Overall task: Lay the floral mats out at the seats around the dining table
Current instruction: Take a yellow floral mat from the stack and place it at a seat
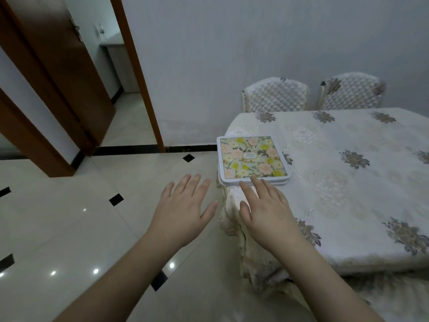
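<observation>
**A:** And there it was, the stack of floral mats [253, 158], sitting on the near left corner of the dining table [348, 182], its edge poking out just past the tablecloth's drop.

**B:** Several mats piled up, by the look of the layered white rims. Where were the hands?

**A:** Both out in front, palms down, fingers spread flat. The right hand [267, 210] was over the table corner, one fingertip reaching the near rim of the top mat. Whether it actually pressed on it, I couldn't tell. Nothing gripped.

**B:** And the left hand [185, 205]?

**A:** Wide open too, hanging over the tiled floor [69, 217] just left of the table, holding nothing, clear of the stack.

**B:** Seats?

**A:** Two quilted chairs [276, 94] were tucked against the far side, by the wall. No mat lay in front of either; all of them were in that one pile.

**B:** And an open brown door [58, 66] off to the left.
</observation>
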Available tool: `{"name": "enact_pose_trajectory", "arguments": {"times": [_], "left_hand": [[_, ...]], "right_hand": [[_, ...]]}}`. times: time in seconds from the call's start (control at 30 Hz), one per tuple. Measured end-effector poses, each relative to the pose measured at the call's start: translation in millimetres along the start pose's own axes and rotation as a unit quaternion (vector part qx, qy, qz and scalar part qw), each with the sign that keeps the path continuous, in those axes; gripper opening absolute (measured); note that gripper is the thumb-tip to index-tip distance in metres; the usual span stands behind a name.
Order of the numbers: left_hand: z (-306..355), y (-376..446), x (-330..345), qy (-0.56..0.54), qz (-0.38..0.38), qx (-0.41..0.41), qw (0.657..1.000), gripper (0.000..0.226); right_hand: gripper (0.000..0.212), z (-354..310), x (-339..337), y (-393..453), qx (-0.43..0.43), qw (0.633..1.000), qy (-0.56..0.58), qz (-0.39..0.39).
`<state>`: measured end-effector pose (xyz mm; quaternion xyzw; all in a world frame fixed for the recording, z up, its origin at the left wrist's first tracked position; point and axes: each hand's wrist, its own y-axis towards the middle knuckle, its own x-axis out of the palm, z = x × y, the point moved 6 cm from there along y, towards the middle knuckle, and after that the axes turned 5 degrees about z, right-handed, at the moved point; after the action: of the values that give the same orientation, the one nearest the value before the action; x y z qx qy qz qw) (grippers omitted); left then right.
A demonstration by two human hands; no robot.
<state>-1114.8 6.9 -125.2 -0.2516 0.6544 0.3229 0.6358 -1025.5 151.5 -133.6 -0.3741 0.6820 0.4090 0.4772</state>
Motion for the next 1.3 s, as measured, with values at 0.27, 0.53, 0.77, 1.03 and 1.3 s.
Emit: {"name": "enact_pose_trajectory", "arguments": {"times": [0.27, 0.53, 0.77, 1.03, 1.3], "left_hand": [[-17.8, 76.9, 29.6, -0.029, -0.009, 0.026, 0.999, 0.086], [-67.6, 163.3, 60.8, -0.054, -0.02, 0.088, 0.994, 0.076], [-111.6, 230.6, 72.3, -0.046, -0.036, 0.175, 0.983, 0.073], [-91.9, 292.5, 93.0, -0.06, -0.043, 0.256, 0.964, 0.081], [-31.4, 361.8, 129.1, -0.057, -0.061, 0.36, 0.929, 0.088]], "right_hand": [[0.081, 11.8, 22.5, 64.7, 0.033, 0.998, 0.022, -0.047], [0.083, -0.8, 59.0, 136.4, 0.087, 0.995, -0.017, -0.055], [0.06, -19.5, 89.8, 190.3, 0.147, 0.987, -0.058, -0.016], [0.055, -3.6, 112.5, 211.8, 0.207, 0.976, -0.063, -0.004], [0.055, 58.7, 145.2, 225.3, 0.282, 0.958, -0.046, 0.008]]}}
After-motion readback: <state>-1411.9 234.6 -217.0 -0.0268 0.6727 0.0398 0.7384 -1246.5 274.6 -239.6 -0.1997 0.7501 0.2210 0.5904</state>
